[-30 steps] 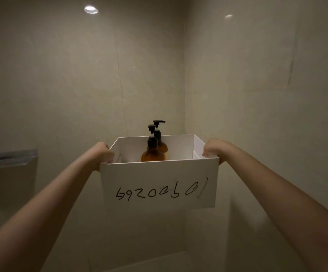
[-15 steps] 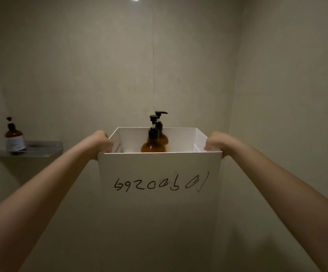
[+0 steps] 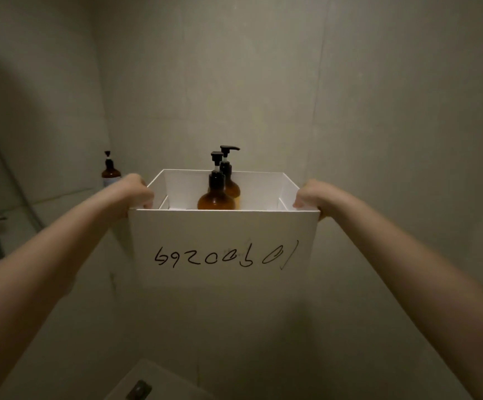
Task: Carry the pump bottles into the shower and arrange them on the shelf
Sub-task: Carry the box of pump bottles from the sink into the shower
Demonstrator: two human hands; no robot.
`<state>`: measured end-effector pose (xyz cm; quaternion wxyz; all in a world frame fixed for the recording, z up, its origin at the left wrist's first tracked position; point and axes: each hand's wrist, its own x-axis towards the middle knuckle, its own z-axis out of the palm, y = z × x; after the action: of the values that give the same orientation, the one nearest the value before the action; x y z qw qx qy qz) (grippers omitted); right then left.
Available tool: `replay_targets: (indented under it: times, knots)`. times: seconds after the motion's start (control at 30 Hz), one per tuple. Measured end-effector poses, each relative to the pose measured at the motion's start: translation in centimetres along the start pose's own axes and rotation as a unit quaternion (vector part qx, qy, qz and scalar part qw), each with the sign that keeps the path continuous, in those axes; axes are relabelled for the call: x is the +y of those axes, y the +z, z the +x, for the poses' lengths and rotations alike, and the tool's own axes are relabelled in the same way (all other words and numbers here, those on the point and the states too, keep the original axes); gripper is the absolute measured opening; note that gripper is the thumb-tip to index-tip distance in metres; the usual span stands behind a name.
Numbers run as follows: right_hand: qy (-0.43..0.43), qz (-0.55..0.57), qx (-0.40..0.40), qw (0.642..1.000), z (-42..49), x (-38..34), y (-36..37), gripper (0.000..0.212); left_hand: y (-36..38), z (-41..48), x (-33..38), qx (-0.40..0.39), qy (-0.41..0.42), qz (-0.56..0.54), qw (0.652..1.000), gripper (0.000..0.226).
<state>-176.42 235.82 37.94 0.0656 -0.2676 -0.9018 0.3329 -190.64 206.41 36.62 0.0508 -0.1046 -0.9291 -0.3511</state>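
Since the earlier frames our view has swung left: the lone bottle on the wall shelf, formerly at the far left edge, now sits just beside our left hand, and the box has come up a little closer to the camera

We hold the white box out in front at arm's length, left hand on its left wall, right hand on its right wall. Fingers of both hands are curled closed over the top rims, gripping the box. Two amber pump bottles stand upright inside, one directly behind the other, black pump heads rising above the rim

Step in hand, as we judge it: the carry, now inside the shower and turning toward the shelf. None of the carried bottles is on the shelf yet

Next move, our estimate: the box needs support from one hand or a resting place so the other hand can lift a bottle out and stand it beside the lone bottle. A one-handed hold on a thin wall could tip the box

Hard to make out:
- shelf itself is mostly behind our left hand and forearm; free space on it unknown
- lower bottle bodies and box floor hidden by the near wall
- rear bottle largely masked by the front one
- lighting is dim; fittings at the left edge are blurred
- object at the bottom edge is cut off, unidentified
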Motion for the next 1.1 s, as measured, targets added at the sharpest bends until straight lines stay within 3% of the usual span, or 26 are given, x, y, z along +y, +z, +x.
replay_targets:
  times: [0.47, 0.67, 1.1]
  knots:
    - [-0.131, 0.011, -0.134, 0.982, 13.4, -13.7, 12.8, 0.006, -6.4, 6.2, -11.6, 0.106, -0.142, 0.046, 0.983, 0.01]
    - [-0.204, 0.02, -0.184, 0.961, 16.8, -20.9, 17.7, 0.029, -10.8, 7.1, -15.4, 0.174, -0.193, 0.058, 0.964, 0.01]
    - [-0.319, -0.002, -0.296, 0.9, 21.4, -30.3, 28.0, 0.037, -12.5, 5.4, -21.1, 0.264, -0.338, 0.049, 0.902, 0.013]
